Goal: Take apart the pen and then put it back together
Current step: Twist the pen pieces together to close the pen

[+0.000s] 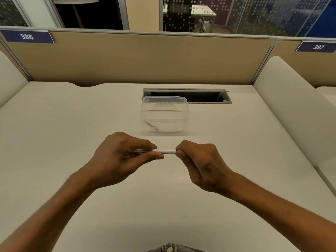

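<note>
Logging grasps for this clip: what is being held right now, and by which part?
A white pen, held level above the desk. The left hand grips its printed barrel end; the right hand pinches the opposite end.

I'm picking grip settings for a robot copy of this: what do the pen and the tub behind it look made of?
Pen: likely smooth, slightly glossy white plastic; its barrel carries small printed black text. Left hand and right hand each pinch one end.
Tub: probably thin clear plastic, lid on; the desk shows through its walls. The desk looks like matte off-white laminate.
</note>
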### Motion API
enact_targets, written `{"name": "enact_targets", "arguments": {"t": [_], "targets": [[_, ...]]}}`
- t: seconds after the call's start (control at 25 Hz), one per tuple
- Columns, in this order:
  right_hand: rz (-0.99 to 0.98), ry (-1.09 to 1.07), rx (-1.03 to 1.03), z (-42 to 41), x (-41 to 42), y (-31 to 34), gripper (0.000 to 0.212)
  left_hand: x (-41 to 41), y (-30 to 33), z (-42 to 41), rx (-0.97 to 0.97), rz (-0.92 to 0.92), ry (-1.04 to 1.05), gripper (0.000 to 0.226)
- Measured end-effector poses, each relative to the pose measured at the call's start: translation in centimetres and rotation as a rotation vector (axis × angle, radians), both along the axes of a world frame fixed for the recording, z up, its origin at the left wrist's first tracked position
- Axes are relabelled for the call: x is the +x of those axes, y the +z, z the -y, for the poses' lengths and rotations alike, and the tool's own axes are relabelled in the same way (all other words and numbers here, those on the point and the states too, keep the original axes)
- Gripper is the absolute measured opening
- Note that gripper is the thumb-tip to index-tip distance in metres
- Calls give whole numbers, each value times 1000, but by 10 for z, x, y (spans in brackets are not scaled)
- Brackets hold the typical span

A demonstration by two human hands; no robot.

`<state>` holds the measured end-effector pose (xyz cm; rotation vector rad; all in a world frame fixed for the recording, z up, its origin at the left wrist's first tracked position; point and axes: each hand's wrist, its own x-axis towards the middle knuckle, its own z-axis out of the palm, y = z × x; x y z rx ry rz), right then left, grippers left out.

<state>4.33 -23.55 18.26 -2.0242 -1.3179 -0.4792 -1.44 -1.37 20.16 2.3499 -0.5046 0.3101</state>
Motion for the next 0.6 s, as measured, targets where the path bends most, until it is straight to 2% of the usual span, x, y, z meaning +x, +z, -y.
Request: {"name": "enact_targets", "arguments": {"t": [0.12, 0.2, 0.32, 0.4, 0.44, 0.52, 0.6], "targets": [[-287, -49, 59, -3, -9, -1, 32, -1, 1, 5, 92, 122, 69, 31], [-529, -83, 72, -6, -13, -3, 33, 0, 1, 5, 284, 232, 112, 33], [-1107, -21, 117, -6, -13, 2, 39, 1, -3, 2, 581, 356, 95, 34], [-1516, 21, 127, -3, -10, 11, 39, 2, -6, 2, 692, 428, 78, 35], [-1647, 27, 120, 0, -8, 13, 39, 2, -8, 3, 726, 448, 76, 36], [-1708, 11, 82, 3, -6, 13, 38, 3, -12, 5, 733, 444, 56, 39], [-1552, -34, 36, 3, -8, 9, 40, 5, -13, 5, 663, 375, 35, 44]]}}
